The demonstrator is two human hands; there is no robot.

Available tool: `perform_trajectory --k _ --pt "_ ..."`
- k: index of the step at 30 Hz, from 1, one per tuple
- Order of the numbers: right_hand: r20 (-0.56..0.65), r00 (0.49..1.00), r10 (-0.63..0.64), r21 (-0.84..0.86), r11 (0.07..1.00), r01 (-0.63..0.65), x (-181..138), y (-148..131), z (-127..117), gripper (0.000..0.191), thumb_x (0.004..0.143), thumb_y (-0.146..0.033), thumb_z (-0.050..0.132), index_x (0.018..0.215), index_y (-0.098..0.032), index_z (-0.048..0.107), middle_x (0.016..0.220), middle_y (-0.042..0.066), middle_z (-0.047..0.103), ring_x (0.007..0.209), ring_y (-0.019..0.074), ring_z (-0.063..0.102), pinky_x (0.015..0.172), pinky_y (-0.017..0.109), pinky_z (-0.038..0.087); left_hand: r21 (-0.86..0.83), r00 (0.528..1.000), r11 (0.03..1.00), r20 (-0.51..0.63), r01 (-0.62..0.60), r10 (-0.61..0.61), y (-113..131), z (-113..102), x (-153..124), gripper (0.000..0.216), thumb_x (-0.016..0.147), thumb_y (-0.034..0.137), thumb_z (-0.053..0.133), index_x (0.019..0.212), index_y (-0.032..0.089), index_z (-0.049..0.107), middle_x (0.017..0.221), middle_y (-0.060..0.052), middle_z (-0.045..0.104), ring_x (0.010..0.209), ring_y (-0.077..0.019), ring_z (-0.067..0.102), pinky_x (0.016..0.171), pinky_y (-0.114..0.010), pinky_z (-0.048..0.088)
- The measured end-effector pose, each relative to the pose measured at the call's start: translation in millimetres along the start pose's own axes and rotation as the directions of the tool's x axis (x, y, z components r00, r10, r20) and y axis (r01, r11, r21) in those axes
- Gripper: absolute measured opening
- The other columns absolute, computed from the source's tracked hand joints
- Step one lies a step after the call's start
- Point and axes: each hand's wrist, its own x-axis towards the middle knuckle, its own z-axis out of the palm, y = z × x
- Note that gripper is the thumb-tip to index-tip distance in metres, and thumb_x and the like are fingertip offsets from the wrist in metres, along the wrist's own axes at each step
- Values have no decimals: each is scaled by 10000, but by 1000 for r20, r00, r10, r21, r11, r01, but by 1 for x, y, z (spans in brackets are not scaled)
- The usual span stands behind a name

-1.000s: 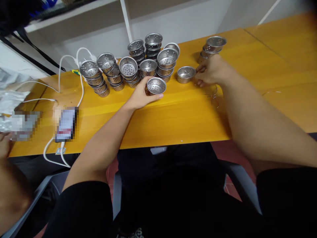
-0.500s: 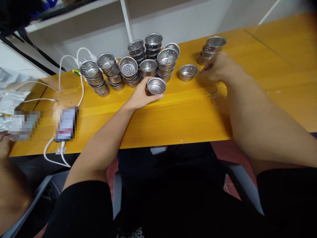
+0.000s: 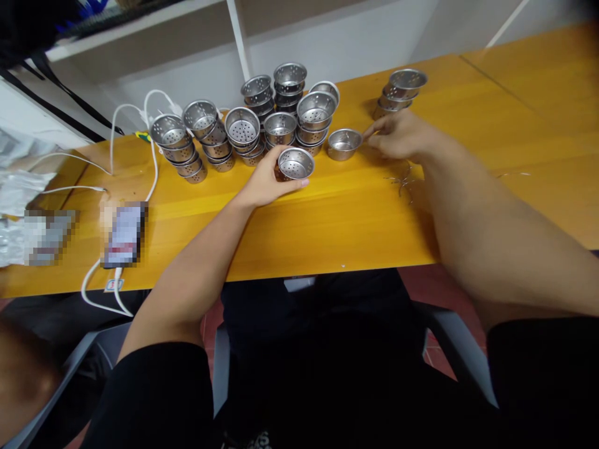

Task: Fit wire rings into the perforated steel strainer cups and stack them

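My left hand [image 3: 266,184] is wrapped around the side of a small perforated metal cup [image 3: 296,164], which stands upright with its mouth facing up. To the right, a shallower-looking metal cup [image 3: 344,144] rests on the table. The fingers of my right hand [image 3: 390,136] stretch toward this cup's right rim and appear to touch it; no grip around it shows. Behind my right hand is a short stack of metal cups [image 3: 406,84]. Several thin wire pieces [image 3: 403,181] lie on the table just below that hand.
Several stacks of perforated cups [image 3: 316,112] stand along the back, some leaning. On the left are a phone [image 3: 124,237] with a white cable [image 3: 88,296], plastic bags [image 3: 16,193] and another person's arm [image 3: 23,380]. The yellow table [image 3: 309,240] ends near my lap.
My right hand has moved left and slightly toward me. The cup at its fingertips has slid left, closer to the stacks. My left hand stays on its cup. The other person's hand has left the bags.
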Motion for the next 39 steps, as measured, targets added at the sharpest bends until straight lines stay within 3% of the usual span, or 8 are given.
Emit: perform_trajectory --k 6,14,20,25,28,31,35,39 --pt "219 974 52 186 978 -94 -9 -3 -13 279 1199 20 635 1340 -134 820 697 -15 567 595 129 461 594 288 370 1 1000 1000 6 -28 28 -2 1 0 1019 824 853 1033 1530 218 663 1558 -190 849 1441 -367 869 1272 -534 722" --pt "466 884 -26 283 951 -122 -10 4 -22 161 1224 -77 708 1334 -175 773 693 -51 518 526 103 374 491 263 268 -22 999 999 9 44 -44 9 1 0 1055 733 856 1070 1499 231 702 1567 -171 853 1458 -373 847 1306 -548 691" --pt "538 830 -146 389 917 -91 7 27 -19 200 1122 -217 836 1316 -187 793 643 -56 521 488 116 353 442 273 254 -21 998 998 1 60 -60 13 0 0 1100 688 894 1086 1490 230 729 1578 -186 856 1462 -389 844 1323 -567 688" --pt "541 815 -210 422 905 -48 1 18 -15 187 1111 -221 803 1294 -188 782 615 -60 525 468 115 375 441 245 284 14 998 999 48 46 -47 18 -2 -3 1163 718 985 1042 1534 217 733 1603 -211 851 1462 -408 864 1314 -598 711" --pt "530 812 -245 457 889 -31 -10 0 -11 163 1124 -243 822 1269 -177 785 613 -54 528 469 113 389 458 247 298 -31 987 999 159 19 -14 24 -2 -4 1169 694 975 1077 1562 260 759 1777 -208 760 1645 -440 782 1413 -626 652" --pt "538 795 -278 476 879 -15 -19 -15 -5 165 1122 -233 837 1267 -161 804 615 -45 539 473 113 412 469 252 320 -52 964 998 262 -23 36 29 -2 -2 1128 650 950 1123 1523 298 831 1919 -180 643 1866 -470 578 1547 -672 511" --pt "603 710 -364 534 845 -21 -22 -18 2 249 1145 -380 926 1241 -180 813 614 -53 514 468 112 412 467 267 318 -25 944 999 328 -23 30 38 -3 -1 1050 681 890 1143 1502 291 877 1905 -178 664 1907 -466 524 1607 -678 424" --pt "670 594 -446 566 824 -19 -18 -11 4 377 1138 -509 993 1286 -196 843 639 -55 526 484 113 448 482 272 336 -98 932 995 362 2 34 46 -3 -4 1008 768 843 1116 1528 235 856 1659 -195 852 1610 -407 811 1450 -591 630"
